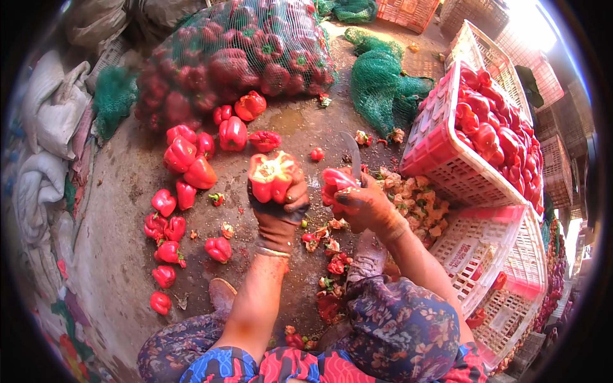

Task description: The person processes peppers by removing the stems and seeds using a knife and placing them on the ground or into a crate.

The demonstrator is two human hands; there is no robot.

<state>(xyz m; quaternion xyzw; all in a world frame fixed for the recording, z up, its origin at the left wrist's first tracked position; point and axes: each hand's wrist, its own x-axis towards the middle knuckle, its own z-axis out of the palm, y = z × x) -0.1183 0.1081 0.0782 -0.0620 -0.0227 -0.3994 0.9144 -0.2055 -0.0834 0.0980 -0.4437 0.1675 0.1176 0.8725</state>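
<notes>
My left hand (281,217), in a stained brownish glove, grips a red bell pepper (271,185) whose cut side faces up, baring the pale inside. To its right, my right hand (370,205) is closed round a knife (353,152) with its blade pointing up and away. The same hand also holds a piece of red bell pepper (336,183) against the knife; the knife's handle is mostly hidden by the fingers. The two hands are apart. Loose whole red peppers (180,154) lie on the ground to the left of my left hand.
A green mesh sack (255,48) full of peppers lies at the far side. Green netting (383,83) is bunched beside it. On the right stand a crate (440,121) heaped with peppers and a tilted crate (479,246). Pepper cores (418,207) are piled beside my right hand.
</notes>
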